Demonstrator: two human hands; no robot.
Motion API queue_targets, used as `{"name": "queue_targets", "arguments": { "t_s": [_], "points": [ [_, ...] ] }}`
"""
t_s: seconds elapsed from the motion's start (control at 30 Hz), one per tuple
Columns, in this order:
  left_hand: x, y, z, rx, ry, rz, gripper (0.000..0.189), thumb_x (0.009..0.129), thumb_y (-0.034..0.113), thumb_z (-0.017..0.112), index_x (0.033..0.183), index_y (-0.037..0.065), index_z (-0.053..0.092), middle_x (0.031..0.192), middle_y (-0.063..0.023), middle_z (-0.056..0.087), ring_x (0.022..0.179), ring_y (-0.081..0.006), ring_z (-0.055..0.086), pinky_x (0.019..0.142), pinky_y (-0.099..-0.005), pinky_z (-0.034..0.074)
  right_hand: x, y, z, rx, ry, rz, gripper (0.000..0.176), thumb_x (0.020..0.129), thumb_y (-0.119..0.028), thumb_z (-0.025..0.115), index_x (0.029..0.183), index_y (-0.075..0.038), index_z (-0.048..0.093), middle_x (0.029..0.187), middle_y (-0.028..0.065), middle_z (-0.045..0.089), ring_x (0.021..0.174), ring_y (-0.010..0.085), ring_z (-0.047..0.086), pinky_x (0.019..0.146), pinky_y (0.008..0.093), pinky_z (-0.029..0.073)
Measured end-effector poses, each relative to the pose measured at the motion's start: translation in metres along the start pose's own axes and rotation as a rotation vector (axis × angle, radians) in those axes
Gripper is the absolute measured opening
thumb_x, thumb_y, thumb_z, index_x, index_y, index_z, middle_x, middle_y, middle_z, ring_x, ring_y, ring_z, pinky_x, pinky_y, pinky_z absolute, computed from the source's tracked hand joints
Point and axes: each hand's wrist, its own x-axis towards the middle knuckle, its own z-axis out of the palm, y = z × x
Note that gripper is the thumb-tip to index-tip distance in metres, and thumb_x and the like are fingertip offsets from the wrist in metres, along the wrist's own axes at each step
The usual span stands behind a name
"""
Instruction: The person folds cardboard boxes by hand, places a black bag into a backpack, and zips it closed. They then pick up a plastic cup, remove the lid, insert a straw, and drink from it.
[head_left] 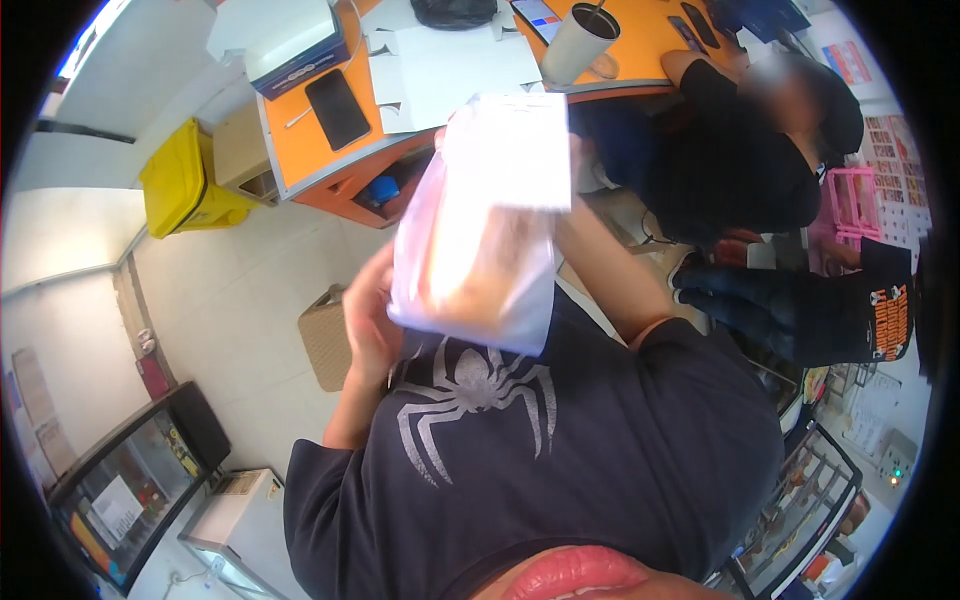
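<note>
A translucent plastic bag (470, 285) with a brownish, bread-like food item inside is held up in front of my chest. A white paper slip (510, 150) covers its upper part. My left hand (370, 315) grips the bag's lower left side, its fingers partly behind the plastic and blurred. My right hand (576, 150) holds the bag near the top from behind; most of it is hidden by the bag and the slip. Beyond the bag stands an orange table (290, 150) with a flattened white cardboard sheet (460, 65) on it.
On the table are a black phone (338, 108), a blue-and-white box (300, 55) and a tumbler (580, 45). A yellow bin (190, 180) stands left, near a brown stool (322, 340). One person in black (730, 150) sits at the right; another person (840, 300) stands beyond.
</note>
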Motion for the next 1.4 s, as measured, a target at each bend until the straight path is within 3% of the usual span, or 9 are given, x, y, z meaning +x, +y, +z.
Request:
{"name": "queue_targets", "arguments": {
  "t_s": [0.07, 0.23, 0.5, 0.53, 0.7, 1.0, 1.07, 1.13, 1.4],
  "points": [
    [0.019, 0.011, -0.002, -0.044, 0.103, 0.041, 0.079, 0.093, 0.062, 0.030, 0.129, -0.006, 0.043, 0.121, -0.0154, 0.055, 0.114, -0.0225, 0.051, 0.099, -0.0354, 0.038, -0.013, 0.032, -0.005, 0.228, 0.244, 0.069, 0.070, 0.076, -0.044, 0.049, 0.130, 0.002, 0.044, 0.122, 0.0204, 0.055, 0.112, 0.0300, 0.056, 0.098, 0.0407, 0.044],
    [0.038, 0.015, -0.026, 0.007, 0.315, 0.187, 0.061, 0.099, 0.049, 0.027, 0.123, -0.002, 0.048, 0.105, -0.0124, 0.061, 0.093, -0.0178, 0.058, 0.087, -0.0318, 0.044, -0.031, 0.047, -0.003, 0.494, 0.246, 0.313, 0.067, 0.078, -0.045, 0.050, 0.129, -0.001, 0.048, 0.126, 0.0185, 0.054, 0.116, 0.0328, 0.052, 0.103, 0.0478, 0.037],
    [0.044, 0.017, -0.035, 0.057, 0.417, 0.222, 0.055, 0.100, 0.045, 0.028, 0.122, -0.001, 0.049, 0.102, -0.0111, 0.061, 0.090, -0.0174, 0.058, 0.084, -0.0309, 0.046, -0.037, 0.043, 0.002, 0.386, 0.380, 0.218, 0.065, 0.079, -0.046, 0.049, 0.129, -0.004, 0.049, 0.126, 0.0156, 0.055, 0.117, 0.0314, 0.052, 0.103, 0.0466, 0.037],
    [0.044, 0.016, -0.037, 0.064, 0.410, 0.224, 0.054, 0.100, 0.044, 0.028, 0.122, -0.001, 0.049, 0.103, -0.0111, 0.061, 0.091, -0.0173, 0.058, 0.084, -0.0307, 0.046, -0.032, 0.041, -0.004, 0.358, 0.208, 0.249, 0.062, 0.080, -0.045, 0.047, 0.128, -0.006, 0.049, 0.127, 0.0150, 0.054, 0.118, 0.0301, 0.051, 0.104, 0.0468, 0.036],
    [0.045, 0.018, -0.033, 0.048, 0.427, 0.228, 0.050, 0.100, 0.040, 0.028, 0.121, -0.001, 0.050, 0.102, -0.0114, 0.062, 0.091, -0.0167, 0.059, 0.083, -0.0300, 0.046, -0.034, 0.032, 0.009, 0.188, 0.349, 0.198, 0.060, 0.082, -0.044, 0.044, 0.125, -0.002, 0.049, 0.125, 0.0169, 0.055, 0.117, 0.0289, 0.051, 0.103, 0.0452, 0.037],
    [0.041, 0.014, -0.034, 0.053, 0.472, 0.232, 0.047, 0.100, 0.036, 0.029, 0.117, -0.001, 0.052, 0.100, -0.0119, 0.062, 0.089, -0.0165, 0.059, 0.082, -0.0296, 0.046, -0.028, 0.014, 0.028, -0.005, 0.289, 0.109, 0.049, 0.081, -0.036, 0.047, 0.115, -0.002, 0.054, 0.112, 0.0139, 0.060, 0.106, 0.0258, 0.057, 0.096, 0.0408, 0.042],
    [0.043, 0.014, -0.033, 0.050, 0.485, 0.228, 0.047, 0.099, 0.036, 0.029, 0.117, -0.001, 0.052, 0.100, -0.0118, 0.062, 0.089, -0.0163, 0.059, 0.082, -0.0297, 0.046, -0.021, 0.018, 0.002, 0.142, 0.390, 0.207, 0.058, 0.079, -0.043, 0.049, 0.125, -0.007, 0.049, 0.120, 0.0134, 0.055, 0.111, 0.0266, 0.054, 0.095, 0.0434, 0.043],
    [0.042, 0.013, -0.034, 0.047, 0.484, 0.219, 0.047, 0.099, 0.036, 0.030, 0.117, -0.001, 0.052, 0.100, -0.0117, 0.062, 0.089, -0.0162, 0.059, 0.083, -0.0300, 0.046, -0.023, 0.023, -0.020, 0.579, 0.208, 0.332, 0.065, 0.082, -0.054, 0.047, 0.132, -0.012, 0.045, 0.134, 0.0154, 0.046, 0.119, 0.0339, 0.045, 0.092, 0.0496, 0.043],
    [0.044, 0.010, -0.033, 0.048, 0.428, 0.212, 0.047, 0.100, 0.036, 0.030, 0.123, -0.001, 0.049, 0.105, -0.0109, 0.061, 0.093, -0.0162, 0.059, 0.084, -0.0292, 0.046, -0.031, 0.042, -0.043, 0.800, 0.338, 0.438, 0.069, 0.075, -0.059, 0.052, 0.130, -0.019, 0.046, 0.131, 0.0144, 0.042, 0.111, 0.0366, 0.041, 0.084, 0.0449, 0.042]
  ]
}}
